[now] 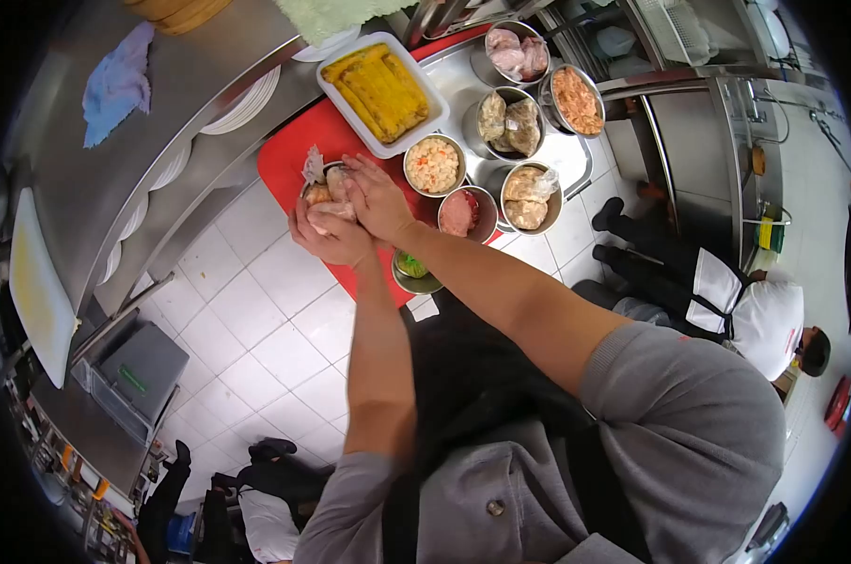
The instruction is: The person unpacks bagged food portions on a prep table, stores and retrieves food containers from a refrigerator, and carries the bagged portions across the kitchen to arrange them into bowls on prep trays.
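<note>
My left hand point(336, 237) curls round the near side of a metal container holding food in clear plastic bags point(319, 195). From the other side my right hand point(380, 200) presses on the same bags, fingers close together. A twisted end of plastic sticks up beyond them. Both hands hide much of the container, which is on a red board point(289, 150). Close by are a metal container of pale diced food with orange bits point(435, 165), one of pink minced meat point(459, 214) and a bowl of chopped greens point(410, 265).
A white tray of yellow slabs point(377, 89) lies beyond my hands. More metal containers hold bagged food point(512, 124) and orange-brown pieces point(577, 100). Stacked plates point(247, 101) line a steel shelf at left, near a blue cloth point(118, 83). Other people stand at right and lower left.
</note>
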Tool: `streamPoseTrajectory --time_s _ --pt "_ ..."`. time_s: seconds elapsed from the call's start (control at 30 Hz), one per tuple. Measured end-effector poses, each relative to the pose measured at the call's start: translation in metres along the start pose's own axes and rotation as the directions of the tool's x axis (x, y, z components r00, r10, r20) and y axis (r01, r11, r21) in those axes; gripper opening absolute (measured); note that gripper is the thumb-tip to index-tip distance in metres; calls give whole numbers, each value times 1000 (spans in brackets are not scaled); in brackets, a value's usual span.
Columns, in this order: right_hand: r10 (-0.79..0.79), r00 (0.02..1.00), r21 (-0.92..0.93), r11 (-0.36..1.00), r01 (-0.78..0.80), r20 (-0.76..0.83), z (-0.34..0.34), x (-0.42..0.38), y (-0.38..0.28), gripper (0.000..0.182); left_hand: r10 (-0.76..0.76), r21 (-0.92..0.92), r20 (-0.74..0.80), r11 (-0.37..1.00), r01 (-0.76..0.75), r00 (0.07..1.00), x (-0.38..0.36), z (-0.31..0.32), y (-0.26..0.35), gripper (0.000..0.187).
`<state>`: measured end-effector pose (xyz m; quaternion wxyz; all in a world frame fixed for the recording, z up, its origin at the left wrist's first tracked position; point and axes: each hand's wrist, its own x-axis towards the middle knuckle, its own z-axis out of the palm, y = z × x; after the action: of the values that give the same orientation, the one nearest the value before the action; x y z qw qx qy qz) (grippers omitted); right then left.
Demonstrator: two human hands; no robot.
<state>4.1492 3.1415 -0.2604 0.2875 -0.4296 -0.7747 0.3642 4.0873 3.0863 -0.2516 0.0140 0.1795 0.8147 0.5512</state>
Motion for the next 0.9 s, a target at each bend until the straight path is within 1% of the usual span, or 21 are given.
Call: streamPoseTrajectory --time_s 0.03,0.07,0.1,0.13,0.17,0.2,0.23,0.3,0.33,0.37,0.4,0.43,0.47,0.5,0.53,0.6,0.63,0.7,0.77,0.83,0.9 --pt "24 1000 24 999 -24 12 0 0 -1 38 5 -2 7 1000 -5 1000 2 -2 -6 61" --pt "28 1000 29 999 -28 1 0 0 -2 38 19 -45 73 999 -16 997 4 -6 -13 61" --pt "9 999 -79 997 -6 38 1 1 -3 42 40 -89 142 996 -28 989 4 -11 -21 62" --pt "-7 997 -188 982 20 73 -1 4 -4 46 60 -96 152 994 -45 987 1 -14 -25 62" --pt "-13 999 -190 982 22 45 -3 4 -7 46 -128 -101 195 984 149 972 -4 -14 -34 64" --pt "15 996 -232 973 6 88 -2 1 -14 49 -304 -95 246 937 335 920 -4 -12 -41 68" --pt "44 990 -276 961 -6 131 -2 1 -16 52 -277 -111 262 943 315 924 -2 -9 -42 68" --pt "68 987 -219 975 -35 146 -6 3 -11 56 -217 -142 253 956 258 943 -7 -10 -53 72" --pt "96 959 -186 981 -47 266 -9 8 -6 55 -210 -135 259 959 251 943 -9 -14 -63 72" --pt "108 918 -150 987 -54 383 -12 19 -3 55 -216 -85 344 962 260 914 -6 -17 -80 69" --pt "-40 788 -374 865 335 614 -24 37 1 50 -219 -35 421 966 258 880 5 -23 -75 66" --pt "-59 794 -358 870 339 606 -28 36 -4 50 -203 -30 412 971 236 888 16 -34 -71 66" --pt "117 935 -98 991 -89 334 -26 30 0 46 -419 -122 511 829 545 751 23 -52 -42 62" --pt "398 907 277 863 -422 138 -25 24 0 43 -566 -175 619 576 798 544 25 -66 -29 58" --pt "392 907 287 860 -422 155 -23 17 0 43 -588 -135 649 536 833 483 32 -73 -33 47" --pt "612 786 -26 790 -612 92 -26 14 1 35 -592 -126 645 542 831 483 38 -78 -37 43" --pt "611 787 -19 791 -612 80 -25 17 0 35 -592 -111 653 542 833 472 41 -74 -37 40" --pt "629 777 100 772 -628 22 -18 15 2 28 -592 -64 665 563 824 456 51 -80 -33 36" --pt "624 781 64 780 -623 -4 -25 17 -4 27 -588 -11 681 589 808 437 54 -90 -20 31" --pt "595 785 329 717 -615 172 -39 11 -21 29 -505 -45 677 698 714 536 56 -113 11 30" --pt "578 807 395 718 -573 120 -78 -4 -43 29 -426 -53 729 746 664 536 52 -128 58 28"
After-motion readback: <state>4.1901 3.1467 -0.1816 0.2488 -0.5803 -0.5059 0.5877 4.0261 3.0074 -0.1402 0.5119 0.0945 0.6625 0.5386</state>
